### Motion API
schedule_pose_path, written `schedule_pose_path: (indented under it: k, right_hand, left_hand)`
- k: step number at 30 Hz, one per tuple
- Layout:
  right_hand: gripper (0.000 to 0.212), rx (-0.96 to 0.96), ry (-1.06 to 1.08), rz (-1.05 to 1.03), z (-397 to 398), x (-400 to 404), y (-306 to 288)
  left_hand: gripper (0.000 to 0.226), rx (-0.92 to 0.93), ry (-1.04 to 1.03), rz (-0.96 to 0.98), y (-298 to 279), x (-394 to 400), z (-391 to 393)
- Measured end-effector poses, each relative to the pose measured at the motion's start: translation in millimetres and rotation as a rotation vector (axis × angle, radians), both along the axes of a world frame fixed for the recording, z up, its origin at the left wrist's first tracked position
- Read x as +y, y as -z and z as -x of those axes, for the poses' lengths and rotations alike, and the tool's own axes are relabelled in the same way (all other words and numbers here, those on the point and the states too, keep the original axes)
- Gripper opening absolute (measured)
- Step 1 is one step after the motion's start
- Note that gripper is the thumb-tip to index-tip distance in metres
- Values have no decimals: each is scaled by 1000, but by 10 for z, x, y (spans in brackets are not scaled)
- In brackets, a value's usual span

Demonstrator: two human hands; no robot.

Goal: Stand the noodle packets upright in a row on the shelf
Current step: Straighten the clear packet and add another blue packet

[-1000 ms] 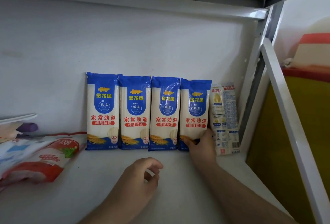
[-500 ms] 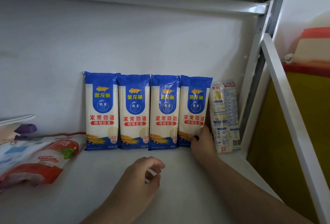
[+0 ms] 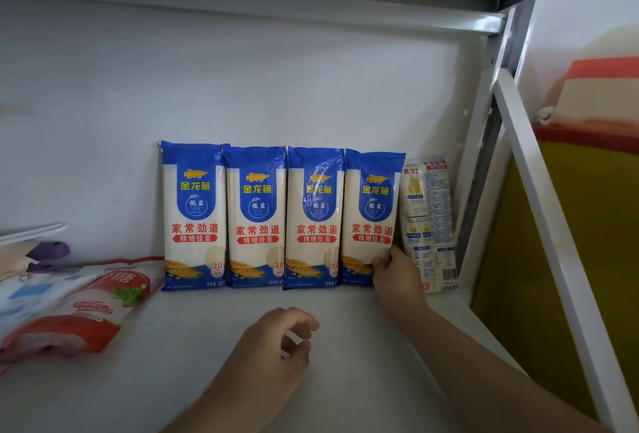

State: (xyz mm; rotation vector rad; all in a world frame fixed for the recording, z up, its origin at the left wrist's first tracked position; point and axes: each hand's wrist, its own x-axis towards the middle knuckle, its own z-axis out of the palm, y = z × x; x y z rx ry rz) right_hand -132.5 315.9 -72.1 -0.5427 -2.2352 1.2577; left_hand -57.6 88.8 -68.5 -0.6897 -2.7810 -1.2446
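Several blue-and-white noodle packets stand upright in a row against the back wall of the white shelf (image 3: 345,346). The leftmost packet (image 3: 194,215) is followed by two more, then the rightmost front-facing packet (image 3: 371,215). My right hand (image 3: 397,275) grips that packet's lower right corner, thumb on its front. Right of it stands one more packet (image 3: 430,221) with its printed back outward, partly hidden by my hand. My left hand (image 3: 276,349) hovers over the shelf in front of the row, fingers loosely curled, holding nothing.
A red-and-white bag (image 3: 79,315) and other pouches lie on the shelf at the left. A purple object (image 3: 52,251) sits behind them. The shelf's white metal upright (image 3: 484,163) and a slanted bar (image 3: 553,242) close the right side.
My right hand has slid up and to the right along the fourth packet's lower edge to its right corner. The left hand has barely moved.
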Motion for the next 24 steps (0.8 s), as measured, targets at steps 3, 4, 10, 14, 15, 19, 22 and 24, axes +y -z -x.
schedule_pose_path:
  k: [3,4,10,14,15,19,22,24]
  right_hand:
    - [15,110,64,-148,-125,49,-31]
    - [15,149,88,-164,-165,108,-53]
    - [54,174,245,78,-199,805,-151]
    - [70,50,77,447,-223,1081,-125]
    - [65,31,34,457,-243,1114,-122]
    - [46,70,-9,463,-216,1176,-123]
    - [64,133,84,412,-175,1176,-85]
    - [62,129,63,389,-187,1163,-48]
  left_hand:
    - [40,-6,16,6,11,40,-18]
    - [39,-1,20,7,9,57,-26]
    - [36,54,10,-51,-20,109,-69]
    - [46,100,-5,-98,-37,149,-40]
    - [46,103,-12,-102,-36,160,-33]
    - [47,112,-18,-107,-9,176,-18]
    - [47,114,-21,-102,-9,186,-11]
    - [47,120,-23,-91,-14,202,-4]
